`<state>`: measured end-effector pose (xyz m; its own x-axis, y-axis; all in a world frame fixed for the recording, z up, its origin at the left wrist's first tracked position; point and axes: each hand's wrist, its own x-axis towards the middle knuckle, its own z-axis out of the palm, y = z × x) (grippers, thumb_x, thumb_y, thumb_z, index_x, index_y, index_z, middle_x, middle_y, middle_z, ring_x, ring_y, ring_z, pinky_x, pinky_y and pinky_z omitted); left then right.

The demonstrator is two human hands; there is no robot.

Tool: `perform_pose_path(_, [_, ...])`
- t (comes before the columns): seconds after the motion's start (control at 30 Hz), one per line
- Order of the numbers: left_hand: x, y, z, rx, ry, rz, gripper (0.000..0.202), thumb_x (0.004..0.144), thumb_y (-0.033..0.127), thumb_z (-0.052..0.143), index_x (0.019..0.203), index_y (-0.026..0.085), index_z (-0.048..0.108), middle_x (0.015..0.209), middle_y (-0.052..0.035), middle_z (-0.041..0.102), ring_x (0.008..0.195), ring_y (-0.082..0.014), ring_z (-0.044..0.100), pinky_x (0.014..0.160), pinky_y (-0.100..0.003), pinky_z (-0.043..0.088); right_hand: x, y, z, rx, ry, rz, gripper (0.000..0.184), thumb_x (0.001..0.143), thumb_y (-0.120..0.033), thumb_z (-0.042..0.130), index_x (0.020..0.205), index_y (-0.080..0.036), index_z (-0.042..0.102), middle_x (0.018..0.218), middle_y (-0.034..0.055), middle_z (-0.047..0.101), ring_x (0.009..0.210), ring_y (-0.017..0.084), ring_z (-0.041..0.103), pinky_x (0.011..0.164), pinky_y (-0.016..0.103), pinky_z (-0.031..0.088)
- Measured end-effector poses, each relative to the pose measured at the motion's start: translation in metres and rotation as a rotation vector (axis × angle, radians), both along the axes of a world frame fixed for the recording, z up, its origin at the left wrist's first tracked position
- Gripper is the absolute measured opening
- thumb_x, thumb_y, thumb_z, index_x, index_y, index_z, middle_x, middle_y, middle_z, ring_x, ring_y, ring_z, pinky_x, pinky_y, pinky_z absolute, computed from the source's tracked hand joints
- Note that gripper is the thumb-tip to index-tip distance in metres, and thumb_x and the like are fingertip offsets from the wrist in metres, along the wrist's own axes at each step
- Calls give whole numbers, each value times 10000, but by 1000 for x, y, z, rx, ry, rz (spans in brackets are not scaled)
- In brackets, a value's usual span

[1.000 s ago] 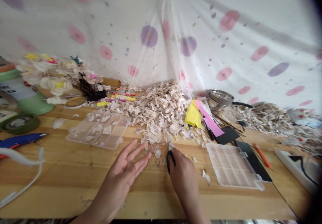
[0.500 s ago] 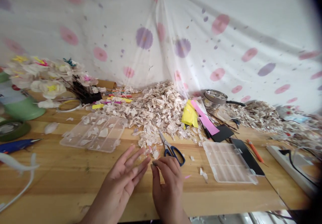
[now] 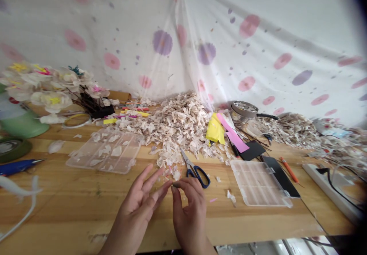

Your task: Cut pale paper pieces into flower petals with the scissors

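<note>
My left hand [image 3: 142,199] is open, palm up, with its fingers stretched toward a few loose pale petal scraps [image 3: 172,174] on the wooden table [image 3: 71,205]. My right hand [image 3: 189,205] hovers beside it with thumb and forefinger pinched at the left fingertips; what the pinch holds is too small to make out. Blue-handled scissors [image 3: 196,169] lie on the table just beyond my right hand, untouched. A big heap of pale petal pieces [image 3: 177,125] spreads behind them.
A clear compartment box [image 3: 106,153] with petals sits at the left, another clear box [image 3: 259,178] at the right. Yellow and pink paper [image 3: 222,130], a metal pan [image 3: 248,110], paper flowers [image 3: 48,90], a green container [image 3: 17,119], a blue glue gun [image 3: 17,166] and a power strip [image 3: 332,188] ring the work area.
My right hand let go of the scissors, which now lie on the table, and moved left to pinch at my left fingertips. The view shifted slightly right.
</note>
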<state>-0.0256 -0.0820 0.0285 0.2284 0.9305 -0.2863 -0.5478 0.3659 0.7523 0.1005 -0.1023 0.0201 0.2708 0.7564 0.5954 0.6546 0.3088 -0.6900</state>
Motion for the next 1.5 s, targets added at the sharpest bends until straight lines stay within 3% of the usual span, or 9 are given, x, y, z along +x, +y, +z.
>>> perform_pose_path(0.3, [0,0,-4,58,45,7,647,800,415,704,1377,331,425,1471,-114,485,1201,-295,601,1023,-394,494,1,2,-3,-5,-74,-20,157,863,-49,535,854,-197,589,811,37,662,765,196,607,783,381,472])
perform_pose_path(0.43, [-1,-4,-10,323,199,10,484,922,354,557,1377,417,406,1469,-52,499,1170,-236,628,1003,-330,509,1,-1,-2,-32,-5,5,145,861,-68,542,869,-203,594,833,33,668,797,197,615,789,366,469])
perform_pose_path(0.53, [0,-8,-13,571,375,36,479,978,253,444,1399,466,364,1461,-19,511,1150,-203,641,979,-309,525,2,-2,0,-82,96,37,118,866,-107,558,845,-211,609,835,29,672,807,194,620,753,329,475])
perform_pose_path(0.7, [-3,-7,-25,951,655,49,625,965,65,357,1482,401,254,1481,-35,485,1181,-145,617,999,-245,493,4,-2,2,-150,235,63,120,873,-162,570,782,-208,633,805,24,677,795,186,627,742,306,482])
perform_pose_path(0.8, [-4,-4,-31,1082,739,36,693,930,4,373,1502,366,223,1481,-40,482,1190,-137,609,1007,-232,480,4,-1,2,-153,277,61,129,871,-172,576,770,-204,650,795,27,685,784,184,634,745,306,489])
perform_pose_path(1.03, [-2,-6,-25,940,719,40,726,882,-8,491,1409,478,374,1399,22,558,1144,-200,639,990,-313,513,3,-1,4,-164,338,75,180,875,-191,555,737,-195,670,777,42,693,765,193,647,724,317,507])
perform_pose_path(1.27, [-7,-5,-39,897,664,-16,546,863,31,552,1290,369,568,1393,-15,553,1207,-231,588,1062,-369,455,4,1,5,-150,326,57,189,874,-184,559,717,-196,663,757,41,693,732,187,645,688,301,502])
perform_pose_path(1.5, [-17,-6,-54,824,661,-184,447,879,84,542,1241,334,622,1444,-13,502,1321,-240,482,1141,-401,333,5,1,5,-171,268,72,199,875,-184,541,704,-194,643,731,36,678,722,188,626,680,306,475])
